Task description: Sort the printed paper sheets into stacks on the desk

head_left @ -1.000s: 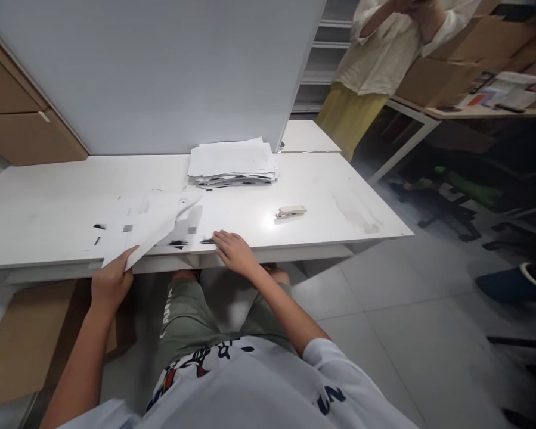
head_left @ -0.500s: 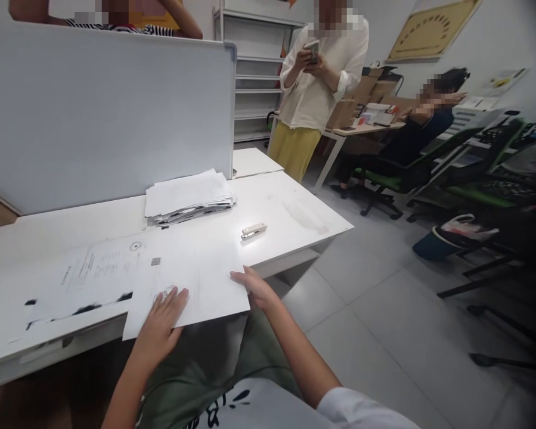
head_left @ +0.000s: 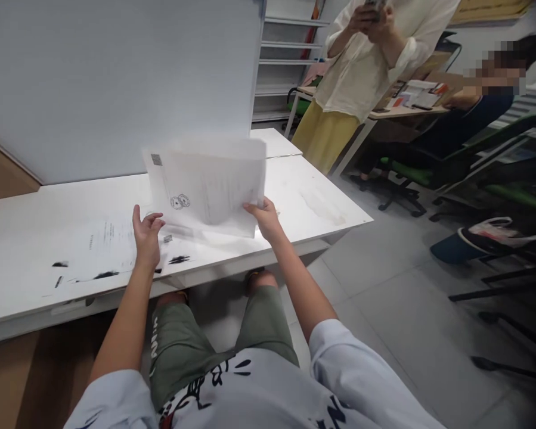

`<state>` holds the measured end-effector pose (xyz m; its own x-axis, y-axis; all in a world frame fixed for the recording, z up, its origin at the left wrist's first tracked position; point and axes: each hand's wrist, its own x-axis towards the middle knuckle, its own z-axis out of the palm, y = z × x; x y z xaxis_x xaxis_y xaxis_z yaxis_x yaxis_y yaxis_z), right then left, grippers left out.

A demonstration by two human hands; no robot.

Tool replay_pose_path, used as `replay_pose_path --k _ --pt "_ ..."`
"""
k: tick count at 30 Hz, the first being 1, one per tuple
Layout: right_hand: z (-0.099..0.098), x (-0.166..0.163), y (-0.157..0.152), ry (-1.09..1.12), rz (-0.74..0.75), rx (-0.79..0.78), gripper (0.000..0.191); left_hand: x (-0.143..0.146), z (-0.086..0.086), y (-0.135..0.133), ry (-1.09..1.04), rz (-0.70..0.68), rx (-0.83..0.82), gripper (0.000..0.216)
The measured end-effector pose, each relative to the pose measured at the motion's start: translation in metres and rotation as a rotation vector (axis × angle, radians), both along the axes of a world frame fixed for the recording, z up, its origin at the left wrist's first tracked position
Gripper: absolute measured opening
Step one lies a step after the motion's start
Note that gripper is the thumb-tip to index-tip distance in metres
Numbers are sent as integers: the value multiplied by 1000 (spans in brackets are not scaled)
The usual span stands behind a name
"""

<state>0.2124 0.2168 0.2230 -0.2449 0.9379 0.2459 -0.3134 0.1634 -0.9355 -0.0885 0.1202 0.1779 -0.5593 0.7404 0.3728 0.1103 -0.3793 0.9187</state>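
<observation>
Sheets (head_left: pixel 209 185) above desk (head_left: pixel 321 202), before divider (head_left: pixel 115 77)

The person wears a pale, short-sleeved printed T-shirt (head_left: pixel 272 393) and olive shorts (head_left: pixel 178 348) lettered white; left hand (head_left: pixel 146 235) and right hand (head_left: pixel 264 217) bare.

- Setting: an open-plan office.
- A white worktop (head_left: pixel 35 208) is backed by a pale grey partition screen (head_left: pixel 115 77) of the kind that divides desk places.
- Printed forms (head_left: pixel 111 244) with stamps and code squares lie on the worktop. A stamped sheet (head_left: pixel 209 179) is held above it.
- A second desk (head_left: pixel 384 113) behind carries loose papers. One person (head_left: pixel 366 65) stands beside it and another (head_left: pixel 473 113) sits at it.
- Swivel chairs (head_left: pixel 411 170) with green seats and star bases stand on the grey tiled floor (head_left: pixel 384 286).
- Pale open shelving (head_left: pixel 290 59) lines the far wall.
</observation>
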Motion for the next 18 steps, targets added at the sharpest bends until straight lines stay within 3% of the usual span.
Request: replay_pose_path --k 3,5,8,10,14,18 --pt "-22 5 9 27 1 -79 39 -1 -2 10 117 89 36 107" --pt "-36 10 12 -18 45 -80 44 -4 -3 15 136 58 17 101" --pt "-50 17 14 -54 40 -22 57 -9 -4 19 155 -16 -24 76" --pt "-56 20 14 -72 36 4 61 -9 -4 21 212 18 -26 63" --pt "-61 19 13 -74 56 22 54 -2 -2 23 138 64 16 65" --pt "-50 20 11 -66 0 59 46 8 3 18 58 -17 -170 63"
